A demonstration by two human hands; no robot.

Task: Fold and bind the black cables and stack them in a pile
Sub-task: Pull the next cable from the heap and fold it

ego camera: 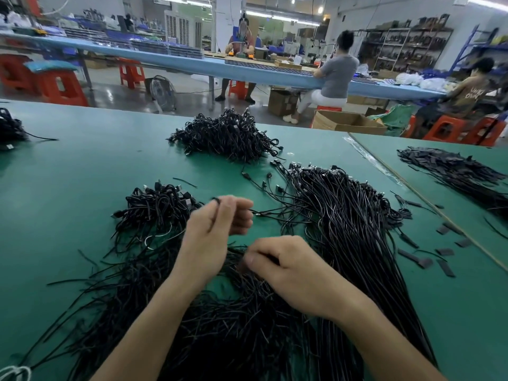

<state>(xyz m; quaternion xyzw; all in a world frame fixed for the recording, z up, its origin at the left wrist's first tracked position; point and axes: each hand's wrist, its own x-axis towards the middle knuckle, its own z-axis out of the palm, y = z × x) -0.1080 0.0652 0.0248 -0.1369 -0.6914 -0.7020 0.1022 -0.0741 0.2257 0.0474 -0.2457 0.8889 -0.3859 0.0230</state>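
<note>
Lying ahead of you on the green table (82,174) are a far heap of bound cables (225,136), a smaller bundled pile (156,210) just left of your hands, and a long sheaf of loose black cables (343,229) on the right, with flat black strips (445,251) scattered beyond it. Thin black ties (233,325) spread under your forearms. Your left hand (217,229) is raised, thumb and forefinger pinching a thin black strand (215,199). Your right hand (286,265) rests on the ties, fingers curled round a few
</note>
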